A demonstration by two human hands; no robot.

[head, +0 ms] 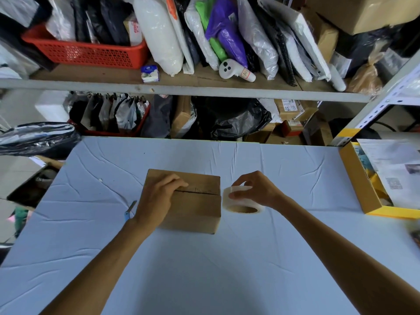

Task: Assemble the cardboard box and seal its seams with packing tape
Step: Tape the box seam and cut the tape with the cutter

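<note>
One wrinkled tabletop point(295, 178) carries everything. The box point(200, 212) sits mid-tabletop on loose cloth, so I judge it may skid. My left grip point(159, 196) presses on its flaps, clamped on nothing; if I ease off, the seam point(197, 192) could gape. My right grip point(256, 189) is clamped on the tape roll point(243, 204) beside the box, and the tape could go on crooked.

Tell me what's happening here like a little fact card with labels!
Box: cardboard box, flaps folded down, no tape seen on the top seam
Left hand: left hand presses on the box top
Right hand: right hand grips the packing tape roll beside the box
Nearby: blue-handled cutter, left of the box
Surface: cloth-covered table
</note>
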